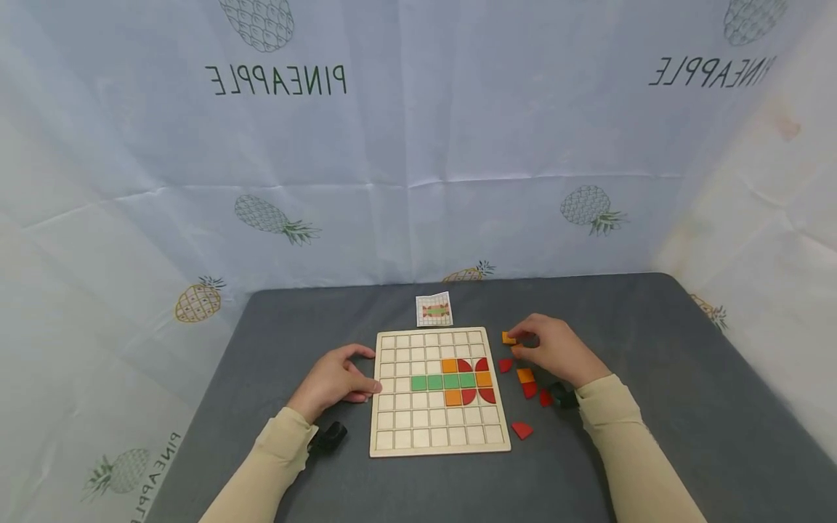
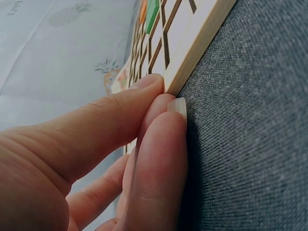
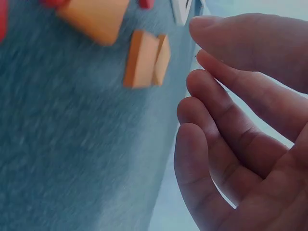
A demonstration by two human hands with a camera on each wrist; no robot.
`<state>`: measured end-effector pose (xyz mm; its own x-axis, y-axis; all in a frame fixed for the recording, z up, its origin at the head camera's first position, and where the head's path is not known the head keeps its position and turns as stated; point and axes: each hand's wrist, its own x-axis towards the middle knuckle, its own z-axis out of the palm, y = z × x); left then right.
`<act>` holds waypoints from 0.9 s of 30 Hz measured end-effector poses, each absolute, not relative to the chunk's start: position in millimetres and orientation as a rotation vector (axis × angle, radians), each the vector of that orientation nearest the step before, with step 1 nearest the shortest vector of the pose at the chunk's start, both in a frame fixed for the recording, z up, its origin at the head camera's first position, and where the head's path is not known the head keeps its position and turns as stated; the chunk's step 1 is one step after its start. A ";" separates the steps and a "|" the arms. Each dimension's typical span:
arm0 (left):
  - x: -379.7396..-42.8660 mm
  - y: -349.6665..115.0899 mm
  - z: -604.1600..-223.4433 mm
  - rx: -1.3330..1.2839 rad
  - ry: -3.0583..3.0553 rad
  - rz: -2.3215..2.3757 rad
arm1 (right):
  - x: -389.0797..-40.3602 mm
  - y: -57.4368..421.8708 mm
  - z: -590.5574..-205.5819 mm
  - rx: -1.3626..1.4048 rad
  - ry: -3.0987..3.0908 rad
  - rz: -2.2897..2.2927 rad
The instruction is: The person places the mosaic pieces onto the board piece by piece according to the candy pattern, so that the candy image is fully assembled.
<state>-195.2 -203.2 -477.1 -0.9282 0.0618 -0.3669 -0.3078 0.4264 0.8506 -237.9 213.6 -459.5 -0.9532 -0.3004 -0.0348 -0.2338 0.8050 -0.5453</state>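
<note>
A square wooden grid board (image 1: 439, 454) lies flat on the table. My left hand (image 1: 336, 378) pinches its left edge, thumb on the top face and fingers at the side. Set in the grid are a row of green squares (image 1: 434, 383), orange squares (image 1: 453, 397) and red quarter-round pieces (image 1: 487, 395). To the right of the board my right hand (image 1: 556, 349) hovers with fingers loosely bent and nothing between them. Close by its fingertips sit two orange pieces (image 3: 139, 60), side by side in the right wrist view.
Behind the board lies a small pattern card (image 1: 434, 321). Loose red pieces (image 1: 522, 430) and an orange square (image 1: 525, 375) are scattered between the board and the right forearm. A curtain (image 1: 405, 145) printed with pineapples hangs behind the grey table (image 1: 314, 319).
</note>
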 end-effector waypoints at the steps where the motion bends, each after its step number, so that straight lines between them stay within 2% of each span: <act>1: -195.0 -203.2 -476.7 -0.211 2.344 1.505 | -238.7 215.4 -460.4 -0.417 2.870 -0.837; 27: -196.2 -203.9 -478.8 -0.229 2.335 1.498 | -241.9 228.0 -468.1 -0.385 2.849 -0.694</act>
<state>-196.2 -203.9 -478.8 -0.9236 0.0548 -0.3795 -0.3222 0.4258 0.8455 -241.9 228.0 -468.1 -0.9495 -0.2915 -0.1159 -0.2055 0.8572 -0.4721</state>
